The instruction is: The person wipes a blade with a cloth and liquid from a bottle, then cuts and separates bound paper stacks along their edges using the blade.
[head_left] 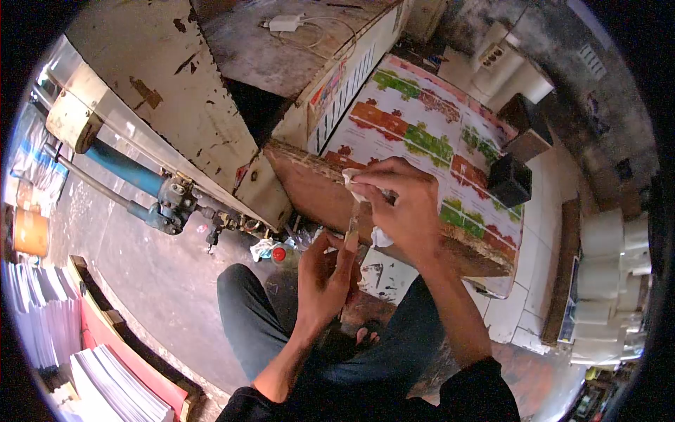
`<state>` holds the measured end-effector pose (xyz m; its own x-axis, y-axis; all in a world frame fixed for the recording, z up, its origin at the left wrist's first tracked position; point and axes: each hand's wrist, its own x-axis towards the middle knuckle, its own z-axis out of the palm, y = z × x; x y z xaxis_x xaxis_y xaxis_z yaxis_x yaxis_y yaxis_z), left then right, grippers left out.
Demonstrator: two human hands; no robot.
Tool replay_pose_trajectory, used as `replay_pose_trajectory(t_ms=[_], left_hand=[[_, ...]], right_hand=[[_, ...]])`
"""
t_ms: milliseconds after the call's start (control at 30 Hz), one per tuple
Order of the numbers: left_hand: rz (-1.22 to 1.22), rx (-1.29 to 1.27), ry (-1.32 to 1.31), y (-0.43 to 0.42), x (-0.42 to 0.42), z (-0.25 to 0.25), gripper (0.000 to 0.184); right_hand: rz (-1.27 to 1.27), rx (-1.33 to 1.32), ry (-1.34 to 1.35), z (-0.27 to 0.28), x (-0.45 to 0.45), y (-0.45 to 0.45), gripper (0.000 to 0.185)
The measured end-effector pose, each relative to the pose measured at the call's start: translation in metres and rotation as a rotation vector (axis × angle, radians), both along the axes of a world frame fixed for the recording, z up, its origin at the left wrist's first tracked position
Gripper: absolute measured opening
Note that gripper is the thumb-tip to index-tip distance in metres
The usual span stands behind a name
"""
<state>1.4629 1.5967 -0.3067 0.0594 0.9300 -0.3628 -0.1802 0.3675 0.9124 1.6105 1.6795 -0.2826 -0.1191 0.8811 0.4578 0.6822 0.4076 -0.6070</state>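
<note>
My left hand [323, 278] is closed around the lower part of a narrow, flat, tan-grey strip [353, 224] that stands nearly upright over my lap. I cannot make out what kind of tool or part the strip is. Above it, my right hand [408, 200] pinches a crumpled white cloth or tissue [382, 238], which shows on both sides of the fingers. The cloth is at the strip's upper end, and the fingers hide whether it wraps right round.
Before me stands a wooden-edged table with a printed patterned cover [394, 119], carrying a black box [510, 180]. Machinery with a blue pipe [126, 169] is at left, above paper stacks [119, 383]. A red cap [279, 254] lies on the floor. White rolls [601, 281] stand right.
</note>
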Motion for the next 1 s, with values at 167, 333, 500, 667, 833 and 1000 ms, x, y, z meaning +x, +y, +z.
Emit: replay_pose_trajectory(t_ms=[167, 333, 500, 667, 833, 1000], left_hand=[[-0.023, 0.040, -0.008, -0.019, -0.008, 0.000, 0.023], [-0.041, 0.084, -0.028, -0.024, -0.010, 0.001, 0.022], [-0.054, 0.206, -0.109, 0.004, 0.008, -0.031, 0.019], [-0.074, 0.121, -0.041, 0.006, 0.008, -0.018, 0.021], [-0.013, 0.109, -0.049, 0.002, 0.006, -0.024, 0.023], [-0.050, 0.091, -0.095, -0.005, -0.005, -0.021, 0.023]], right_hand=[[-0.044, 0.017, 0.037, 0.004, -0.004, -0.001, 0.020], [-0.218, -0.248, 0.276, 0.006, 0.022, 0.010, 0.015], [-0.038, -0.285, 0.340, 0.026, 0.025, -0.018, 0.014], [0.084, -0.033, 0.041, 0.001, 0.004, -0.018, 0.017], [0.019, 0.032, 0.118, -0.002, 0.001, -0.011, 0.016], [-0.040, 0.044, 0.070, 0.002, -0.004, -0.010, 0.018]])
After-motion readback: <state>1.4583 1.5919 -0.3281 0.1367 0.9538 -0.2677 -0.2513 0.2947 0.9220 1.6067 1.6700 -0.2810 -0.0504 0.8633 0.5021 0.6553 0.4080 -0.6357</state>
